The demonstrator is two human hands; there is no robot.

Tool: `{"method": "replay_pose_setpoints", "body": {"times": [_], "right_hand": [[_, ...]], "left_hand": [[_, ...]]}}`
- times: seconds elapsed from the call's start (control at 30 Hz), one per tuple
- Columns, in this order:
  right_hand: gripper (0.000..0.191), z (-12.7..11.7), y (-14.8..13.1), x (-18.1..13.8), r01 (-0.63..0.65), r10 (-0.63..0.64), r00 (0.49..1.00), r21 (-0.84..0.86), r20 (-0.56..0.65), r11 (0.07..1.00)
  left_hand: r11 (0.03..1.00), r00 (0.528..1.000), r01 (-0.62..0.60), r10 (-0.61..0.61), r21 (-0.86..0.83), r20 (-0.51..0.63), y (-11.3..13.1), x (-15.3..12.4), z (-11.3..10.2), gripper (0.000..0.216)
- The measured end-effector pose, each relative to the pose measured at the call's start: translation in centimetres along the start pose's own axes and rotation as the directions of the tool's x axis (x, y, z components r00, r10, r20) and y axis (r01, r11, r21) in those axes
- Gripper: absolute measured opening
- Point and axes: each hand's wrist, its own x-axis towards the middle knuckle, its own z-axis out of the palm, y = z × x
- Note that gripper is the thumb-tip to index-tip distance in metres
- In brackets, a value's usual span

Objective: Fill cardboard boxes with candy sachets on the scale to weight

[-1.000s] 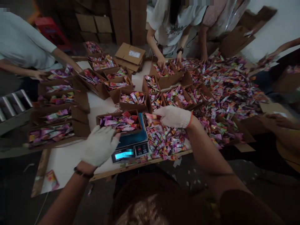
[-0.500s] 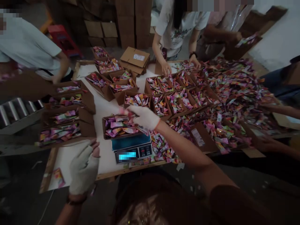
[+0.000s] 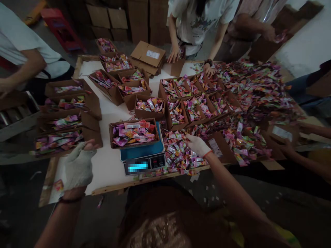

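Head view, our gloved left hand (image 3: 77,167) hovers loosely spread, holding nothing, over the table (image 3: 108,168) beside a filled box (image 3: 59,142), our gloved right hand (image 3: 198,145) lies palm-down on loose sachets (image 3: 178,155) beside the scale (image 3: 144,161), its grip we cannot tell, a sachet carton (image 3: 134,132) sits on the scale

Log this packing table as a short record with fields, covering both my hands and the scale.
Scale: display lit, carries a cardboard box full of sachets
Left hand: gloved, nothing seen in it, by the corner of a filled side box
Right hand: gloved, down on the loose sachets right of the scale
Table: white top, many more filled boxes
Others: co-workers' hands at the far heap
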Motion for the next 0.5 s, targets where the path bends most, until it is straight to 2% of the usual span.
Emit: {"method": "replay_pose_setpoints", "body": {"times": [0.07,0.17,0.23,0.3,0.37,0.43,0.5], "right_hand": [[0.024,-1.2,-2.7,0.4,0.208,-0.198,0.976,0.107,-0.095,0.972],[0.024,-2.9,-8.5,1.2,0.495,-0.459,0.865,0.188,-0.204,0.849],[0.026,-3.7,-12.7,1.5,0.614,-0.583,0.788,0.17,-0.2,0.771],[0.034,-4.6,-16.0,1.4,0.67,-0.651,0.741,0.114,-0.165,0.733],[0.042,-5.7,-17.7,0.9,0.657,-0.65,0.75,0.028,-0.123,0.753],[0.039,-6.9,-17.2,0.4,0.552,-0.557,0.83,-0.096,-0.024,0.828],[0.033,-7.8,-15.2,0.5,0.381,-0.355,0.924,-0.241,0.143,0.893]], "left_hand": [[0.999,1.0,-0.008,0.009,-0.042,0.015,0.7,1.3,1.3,0.041],[1.0,0.999,-0.018,0.018,-0.016,0.039,1.1,3.2,3.5,0.032],[0.999,0.998,-0.005,0.002,0.043,0.055,1.3,4.0,5.0,0.026],[0.994,0.998,0.006,-0.013,0.112,0.061,1.5,4.2,6.4,0.022],[0.983,0.995,0.005,-0.023,0.185,0.1,1.7,3.8,7.3,0.023],[0.961,0.978,0.044,-0.097,0.274,0.184,1.7,3.2,7.2,0.027],[0.929,0.936,0.127,-0.229,0.348,0.269,1.2,2.7,5.8,0.03]]}}
